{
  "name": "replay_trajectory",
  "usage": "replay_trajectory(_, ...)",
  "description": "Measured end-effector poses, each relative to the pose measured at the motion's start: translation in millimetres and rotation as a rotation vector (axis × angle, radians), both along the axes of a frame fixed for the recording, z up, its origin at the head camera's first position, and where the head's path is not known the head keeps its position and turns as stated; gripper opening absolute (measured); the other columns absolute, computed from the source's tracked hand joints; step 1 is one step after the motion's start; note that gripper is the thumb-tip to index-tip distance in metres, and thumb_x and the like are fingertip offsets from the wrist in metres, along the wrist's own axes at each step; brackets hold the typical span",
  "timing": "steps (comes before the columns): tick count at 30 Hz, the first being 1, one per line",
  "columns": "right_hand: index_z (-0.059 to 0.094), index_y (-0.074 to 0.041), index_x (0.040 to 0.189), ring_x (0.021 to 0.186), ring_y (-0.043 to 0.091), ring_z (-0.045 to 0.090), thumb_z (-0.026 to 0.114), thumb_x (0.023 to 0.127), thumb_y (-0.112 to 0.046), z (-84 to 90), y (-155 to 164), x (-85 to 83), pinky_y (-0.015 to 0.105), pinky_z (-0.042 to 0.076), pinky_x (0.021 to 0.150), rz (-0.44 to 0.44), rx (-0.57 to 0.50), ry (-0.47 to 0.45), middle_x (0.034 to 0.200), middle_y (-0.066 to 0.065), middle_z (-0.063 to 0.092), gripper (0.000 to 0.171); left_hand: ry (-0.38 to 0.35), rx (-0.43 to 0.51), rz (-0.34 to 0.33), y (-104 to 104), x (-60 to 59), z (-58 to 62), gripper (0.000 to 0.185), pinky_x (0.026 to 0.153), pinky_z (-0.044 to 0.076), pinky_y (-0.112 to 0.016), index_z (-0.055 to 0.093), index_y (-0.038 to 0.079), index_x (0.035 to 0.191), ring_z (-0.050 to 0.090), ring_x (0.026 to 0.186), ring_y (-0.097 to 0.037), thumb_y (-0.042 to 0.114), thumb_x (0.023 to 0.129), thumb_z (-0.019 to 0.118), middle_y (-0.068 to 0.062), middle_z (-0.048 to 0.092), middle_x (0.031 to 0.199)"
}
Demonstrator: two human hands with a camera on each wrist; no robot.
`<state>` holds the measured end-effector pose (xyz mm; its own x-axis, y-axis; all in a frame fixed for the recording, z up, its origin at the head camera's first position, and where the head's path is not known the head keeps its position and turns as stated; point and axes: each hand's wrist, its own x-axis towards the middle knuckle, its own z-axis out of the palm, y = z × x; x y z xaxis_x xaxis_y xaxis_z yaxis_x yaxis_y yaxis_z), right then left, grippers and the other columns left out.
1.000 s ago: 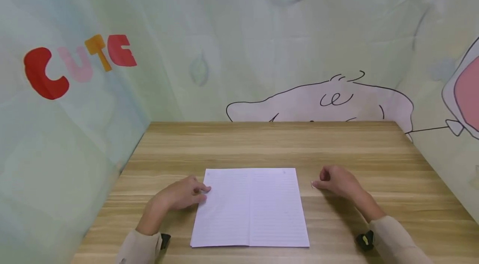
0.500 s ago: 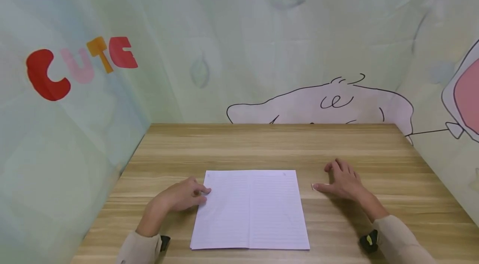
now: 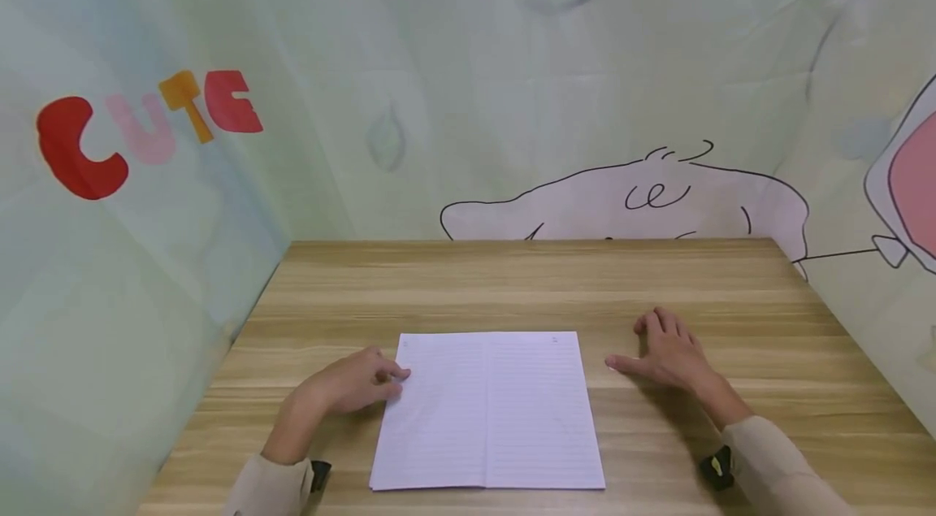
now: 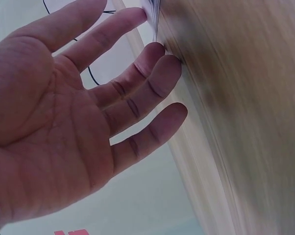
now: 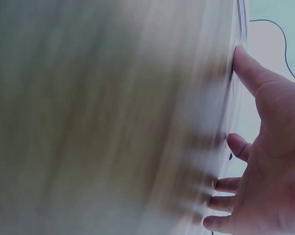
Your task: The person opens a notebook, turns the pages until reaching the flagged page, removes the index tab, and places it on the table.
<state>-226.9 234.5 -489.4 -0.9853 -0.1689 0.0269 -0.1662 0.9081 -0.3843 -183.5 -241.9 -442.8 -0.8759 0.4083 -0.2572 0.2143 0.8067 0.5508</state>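
Note:
An open notebook (image 3: pixel 490 418) with ruled white pages lies flat on the wooden table, its fold running up the middle. My left hand (image 3: pixel 351 382) is at its left edge, with a fingertip on the page. In the left wrist view the fingers of that hand (image 4: pixel 88 103) are loosely bent, and the notebook's page edges (image 4: pixel 155 19) meet the fingertips. To the right of the notebook, my right hand (image 3: pixel 669 353) rests on the table with fingers spread. Its thumb tip covers most of a tiny pale piece, too small to identify. The right wrist view shows that hand's (image 5: pixel 265 142) fingertips against the tabletop.
The wood-grained table (image 3: pixel 439 280) reaches back to a printed curtain (image 3: pixel 329 93) along the rear and sides. Both beige sleeves (image 3: pixel 782 463) enter from the near edge, with a dark strap device (image 3: pixel 717 467) at the right wrist.
My right hand has gone from curled fingers, pinching at the tiny pale piece, to spread fingers with the thumb down on it. The left hand and notebook stay in place.

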Motion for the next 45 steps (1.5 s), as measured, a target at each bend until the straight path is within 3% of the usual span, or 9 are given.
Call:
replay_trajectory(10,0.054,-0.002,0.106,0.121,0.055,0.040,0.071,0.083,-0.061,4.7,-2,2.3,0.072,0.032,0.096,-0.004,0.034,0.023,0.128,0.031,0.044,0.065,0.024,-0.002,-0.042,-2,-1.6,-0.1,0.031,0.074,0.042,-0.036,0.072,0.004,0.121,0.046,0.083,-0.018,0.019,0.094,0.068,-0.006,0.057,0.100)
replay_trajectory(23,0.053,-0.005,0.098,0.122,0.060,0.039,0.071,0.076,-0.069,8.6,-5,4.7,0.073,0.031,0.097,0.033,0.137,-0.022,0.133,0.036,0.039,0.070,-0.001,0.014,-0.008,0,1.5,-0.1,0.027,0.072,0.041,-0.035,0.074,0.007,0.117,0.045,0.082,-0.018,0.019,0.094,0.069,-0.003,0.058,0.100)
replay_trajectory(34,0.054,-0.008,0.097,0.113,0.053,0.045,0.077,0.073,-0.066,7.4,-1,0.3,0.072,0.033,0.094,0.070,0.104,-0.052,0.119,0.027,0.045,0.067,0.011,0.009,-0.034,-2,-2.5,-4.3,0.028,0.068,0.040,-0.032,0.073,0.005,0.118,0.044,0.078,-0.018,0.018,0.094,0.068,-0.002,0.054,0.092)
replay_trajectory(40,0.055,-0.012,0.093,0.123,0.060,0.039,0.081,0.075,-0.055,10.3,7,-5.6,0.075,0.028,0.097,0.094,0.031,-0.114,0.137,0.038,0.038,0.054,-0.021,0.003,-0.073,1,-12.7,-2.4,0.029,0.062,0.038,-0.030,0.072,0.002,0.118,0.044,0.069,-0.016,0.018,0.095,0.066,-0.002,0.058,0.087)
replay_trajectory(45,0.056,-0.011,0.091,0.126,0.062,0.037,0.082,0.078,-0.044,10.7,11,-12.3,0.074,0.030,0.096,0.130,0.007,-0.098,0.139,0.041,0.037,0.044,-0.038,-0.036,-0.100,4,-21.0,0.6,0.026,0.077,0.050,-0.042,0.073,0.002,0.115,0.059,0.086,-0.022,0.017,0.095,0.066,-0.010,0.070,0.104)
